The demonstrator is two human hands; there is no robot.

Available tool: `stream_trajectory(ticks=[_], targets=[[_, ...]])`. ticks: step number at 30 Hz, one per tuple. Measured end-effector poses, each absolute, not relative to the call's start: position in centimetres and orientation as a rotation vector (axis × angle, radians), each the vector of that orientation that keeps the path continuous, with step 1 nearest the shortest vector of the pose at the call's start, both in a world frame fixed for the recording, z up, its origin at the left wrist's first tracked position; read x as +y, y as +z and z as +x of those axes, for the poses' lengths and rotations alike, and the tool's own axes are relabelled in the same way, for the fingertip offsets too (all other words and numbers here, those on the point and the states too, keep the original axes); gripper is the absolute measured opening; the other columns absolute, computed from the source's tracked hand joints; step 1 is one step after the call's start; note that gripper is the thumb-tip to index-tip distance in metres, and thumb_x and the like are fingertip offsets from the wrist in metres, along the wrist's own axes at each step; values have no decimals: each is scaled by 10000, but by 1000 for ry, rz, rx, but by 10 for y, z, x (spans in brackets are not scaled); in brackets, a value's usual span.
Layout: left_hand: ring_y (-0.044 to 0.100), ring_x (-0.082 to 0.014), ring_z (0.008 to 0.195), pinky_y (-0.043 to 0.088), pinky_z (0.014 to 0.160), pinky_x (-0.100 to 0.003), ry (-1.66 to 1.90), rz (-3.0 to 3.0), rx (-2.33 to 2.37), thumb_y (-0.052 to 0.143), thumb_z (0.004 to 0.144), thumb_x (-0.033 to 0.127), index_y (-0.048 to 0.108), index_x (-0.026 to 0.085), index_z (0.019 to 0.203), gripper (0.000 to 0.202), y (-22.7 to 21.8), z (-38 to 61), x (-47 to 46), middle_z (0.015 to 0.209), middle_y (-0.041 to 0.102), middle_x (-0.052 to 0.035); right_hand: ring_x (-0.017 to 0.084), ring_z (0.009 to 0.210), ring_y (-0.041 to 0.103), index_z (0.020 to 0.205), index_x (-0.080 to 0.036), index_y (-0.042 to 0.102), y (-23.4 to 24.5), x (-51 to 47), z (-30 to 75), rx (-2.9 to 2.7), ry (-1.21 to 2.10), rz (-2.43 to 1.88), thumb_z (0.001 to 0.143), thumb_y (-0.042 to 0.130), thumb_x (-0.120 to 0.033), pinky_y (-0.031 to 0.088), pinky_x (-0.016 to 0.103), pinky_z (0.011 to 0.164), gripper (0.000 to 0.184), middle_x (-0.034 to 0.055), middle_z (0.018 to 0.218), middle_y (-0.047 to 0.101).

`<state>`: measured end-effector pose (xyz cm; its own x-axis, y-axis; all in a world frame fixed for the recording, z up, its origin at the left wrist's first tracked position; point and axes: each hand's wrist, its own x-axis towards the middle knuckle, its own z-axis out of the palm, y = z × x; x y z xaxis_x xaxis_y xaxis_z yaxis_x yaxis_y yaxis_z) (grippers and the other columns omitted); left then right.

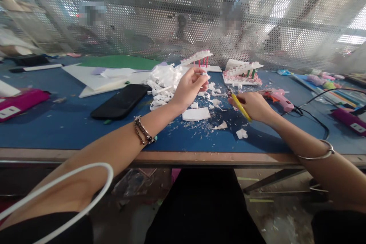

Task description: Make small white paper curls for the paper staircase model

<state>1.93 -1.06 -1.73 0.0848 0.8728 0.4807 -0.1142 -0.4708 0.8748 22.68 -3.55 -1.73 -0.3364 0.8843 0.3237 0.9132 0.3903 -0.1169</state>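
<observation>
My left hand (190,85) is closed in a pinch on a small white scrap (205,74) above the table. My right hand (253,105) is wrapped round yellow-handled pliers (241,107), whose metal tip points up and away from me; the exact jaw shape is too small to tell. A heap of curled white scraps (164,80) lies just left of my left hand. Below and between my hands are a flat white piece (196,114), loose scraps (241,133) and fine white shavings.
Two slanted white models on coloured posts, one with red posts (197,59) and one with green posts (244,70), stand at the back. A black phone (120,101) and white sheets (88,78) lie left. On the right are a pink glue gun (281,99) and its black cable (320,122).
</observation>
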Motion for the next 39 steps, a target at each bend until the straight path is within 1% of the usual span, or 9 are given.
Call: stream_trajectory(ticks=[3,9,15,17,20,24,30,35,39], targets=[[486,-50,541,425,556,-171,1553,1617,741,548,786,234,577,167,774,73,-15,19,-14,652,502,17,107,468,381,609,-172,552,-18,-36,224,-2376,-77,-1531,819,403,-466,215,265,498,391,31,538,513],[416,-48,495,381,500,-159,1487,1863,625,466,856,417,626,155,751,325,-16,22,-23,571,416,23,117,578,480,807,-166,649,-12,-35,225,-2274,4,-1366,802,451,-312,304,244,564,246,37,669,608],[588,-93,618,459,595,-189,1206,2020,602,564,803,374,637,164,884,236,-25,27,-32,755,634,-41,151,734,520,876,-164,642,-15,-21,238,-2320,-157,-1237,789,379,-143,357,264,684,278,64,824,619],[606,-109,710,466,644,-189,1158,2090,591,588,791,332,648,179,939,222,-27,29,-34,833,654,-50,168,816,533,903,-166,634,-13,-12,241,-2379,-225,-1242,794,357,-116,361,277,727,302,77,877,618],[579,-92,681,445,603,-166,1135,2243,549,570,809,309,660,180,961,218,-28,30,-36,794,646,-38,171,869,540,953,-180,619,-6,7,243,-2563,-303,-1232,819,343,-115,360,280,739,314,82,932,622],[543,-75,616,439,595,-166,1265,2498,459,625,772,285,668,141,908,203,-24,28,-40,743,638,-30,155,837,554,958,-192,620,-6,42,243,-2889,-373,-1127,810,390,-104,354,256,689,288,67,909,634],[570,-89,715,456,683,-189,1272,2673,378,587,804,201,629,120,1004,220,-23,29,-43,819,640,-54,125,613,534,828,-191,622,-33,74,234,-2891,-503,-1135,783,512,-209,279,229,515,120,44,751,635],[566,-91,724,451,682,-194,1243,2706,384,584,806,192,615,117,1016,225,-26,30,-41,814,636,-51,88,564,474,772,-174,601,-33,75,227,-2795,-644,-1109,788,549,-215,231,234,505,68,22,672,604],[560,-80,678,447,653,-183,1238,2704,420,626,777,249,633,118,904,183,-25,29,-41,767,641,-36,83,623,483,852,-176,572,-7,69,222,-2634,-751,-1153,810,507,-119,240,242,542,95,28,776,611]])
